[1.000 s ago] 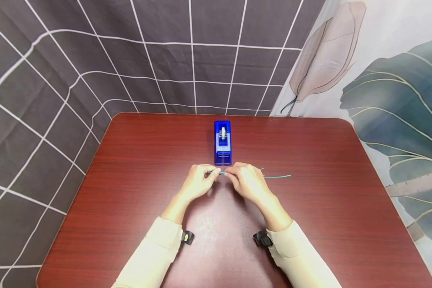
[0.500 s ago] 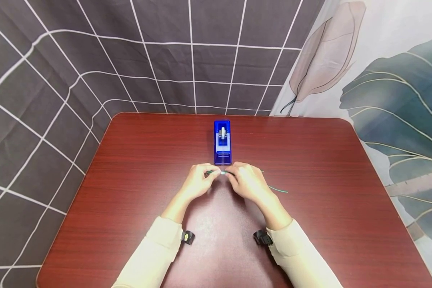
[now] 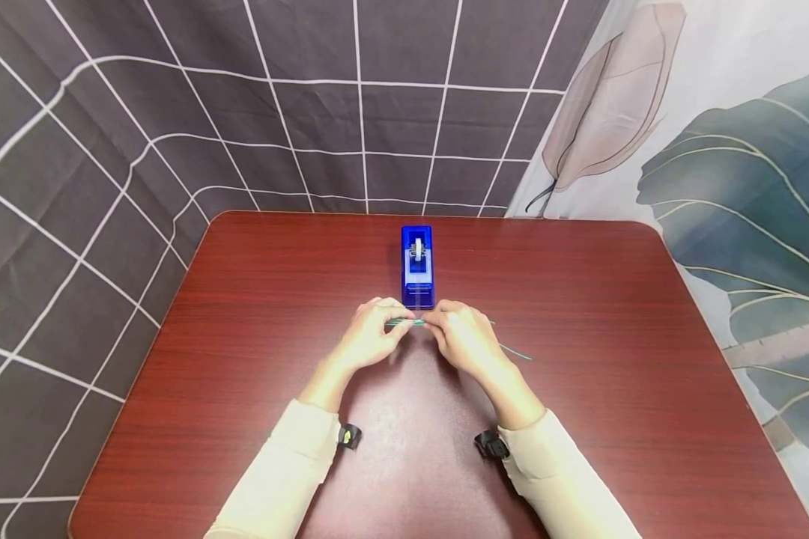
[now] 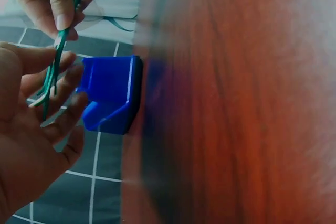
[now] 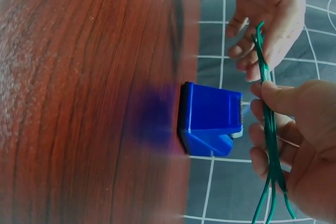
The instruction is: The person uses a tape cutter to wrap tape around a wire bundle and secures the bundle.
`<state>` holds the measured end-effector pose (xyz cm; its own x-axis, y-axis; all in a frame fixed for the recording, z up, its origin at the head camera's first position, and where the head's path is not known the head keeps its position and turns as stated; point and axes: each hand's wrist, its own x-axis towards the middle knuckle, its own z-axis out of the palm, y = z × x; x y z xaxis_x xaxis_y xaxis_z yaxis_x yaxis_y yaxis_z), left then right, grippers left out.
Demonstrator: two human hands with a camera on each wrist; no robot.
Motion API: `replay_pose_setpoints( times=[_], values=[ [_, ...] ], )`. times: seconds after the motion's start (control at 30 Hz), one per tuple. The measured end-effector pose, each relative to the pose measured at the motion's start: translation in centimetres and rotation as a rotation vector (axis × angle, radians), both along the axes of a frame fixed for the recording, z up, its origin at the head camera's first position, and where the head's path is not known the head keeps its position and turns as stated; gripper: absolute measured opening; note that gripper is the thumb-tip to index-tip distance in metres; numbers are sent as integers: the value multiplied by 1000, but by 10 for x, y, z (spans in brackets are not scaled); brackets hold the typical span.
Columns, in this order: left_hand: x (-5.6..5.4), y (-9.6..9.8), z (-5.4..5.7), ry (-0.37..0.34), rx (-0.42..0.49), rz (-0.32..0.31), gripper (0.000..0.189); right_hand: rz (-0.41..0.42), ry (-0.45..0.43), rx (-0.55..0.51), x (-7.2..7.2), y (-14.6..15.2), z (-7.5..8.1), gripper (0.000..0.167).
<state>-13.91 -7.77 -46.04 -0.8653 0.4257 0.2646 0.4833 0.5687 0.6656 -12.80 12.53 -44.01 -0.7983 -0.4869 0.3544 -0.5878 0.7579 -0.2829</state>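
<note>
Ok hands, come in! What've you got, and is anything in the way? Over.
Left hand and right hand both pinching green strands. Strands poke out past right hand. Blue tape dispenser just beyond, seemingly not blocking. Over.

Red-brown worktop (image 3: 613, 374) here, grain streaking across, corners rounded, glare bright at the near middle; behind and round to the left, dark grey cloth (image 3: 310, 112) gridded in white; on the right, a white curtain (image 3: 735, 52) with big printed leaves (image 3: 748, 187)!
</note>
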Motion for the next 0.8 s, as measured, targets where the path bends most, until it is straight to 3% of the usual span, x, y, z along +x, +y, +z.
replay_pose_setpoints(
  times=[0.1,0.2,0.4,0.6,0.8],
  values=[
    [0,-1,3,-5,-80,-18,17,-9,-8,-3,1,0,1,6],
    [-1,0,3,-1,-100,-34,16,-13,-21,-2,2,-1,2,7],
    [0,1,1,51,-71,-18,13,-14,-59,-22,1,-2,3,7],
    [4,4,0,153,-26,6,11,-63,-182,-44,-3,-3,8,16],
    [3,4,-6,175,-5,8,9,-76,-269,-46,-5,-4,8,19]
  ],
)
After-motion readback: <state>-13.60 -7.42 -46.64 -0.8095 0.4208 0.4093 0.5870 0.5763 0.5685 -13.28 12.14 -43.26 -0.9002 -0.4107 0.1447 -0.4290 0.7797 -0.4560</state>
